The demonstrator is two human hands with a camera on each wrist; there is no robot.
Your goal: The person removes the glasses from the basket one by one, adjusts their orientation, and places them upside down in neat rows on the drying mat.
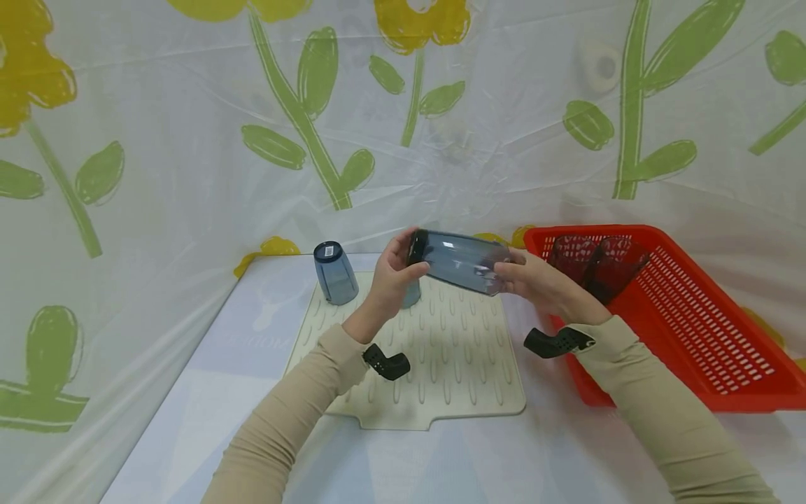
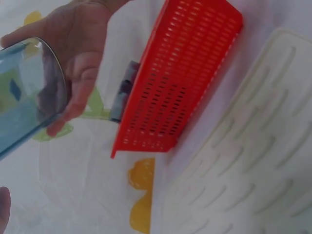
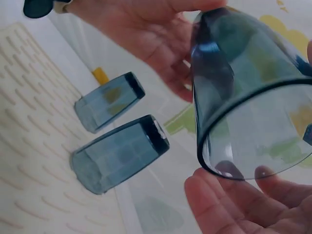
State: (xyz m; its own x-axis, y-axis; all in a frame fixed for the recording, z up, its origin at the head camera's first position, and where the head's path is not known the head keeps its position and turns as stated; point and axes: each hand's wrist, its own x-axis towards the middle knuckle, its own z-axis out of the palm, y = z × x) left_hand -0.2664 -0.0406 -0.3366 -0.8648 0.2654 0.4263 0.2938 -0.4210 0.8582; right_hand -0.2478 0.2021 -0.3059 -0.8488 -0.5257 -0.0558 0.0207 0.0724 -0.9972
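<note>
A blue-grey drinking glass [image 1: 462, 259] is held tilted nearly sideways above the back of a cream drying mat [image 1: 441, 364]. My left hand [image 1: 392, 276] grips its thick dark base end. At the rim end, my right hand [image 1: 535, 276] holds it, thumb on the near side. The right wrist view looks into the glass's open mouth [image 3: 258, 131], fingers just below the rim. Two similar glasses stand upside down at the mat's back: one at the left [image 1: 336, 276], its base bearing a small white label, and another [image 1: 412, 295] partly hidden behind my left hand.
To the right stands a red perforated basket [image 1: 711, 401], with dark-looking glasses [image 1: 620, 262] leaning at its back left. A white curtain [image 1: 504, 140] printed with yellow flowers hangs behind the pale table [image 1: 214, 378].
</note>
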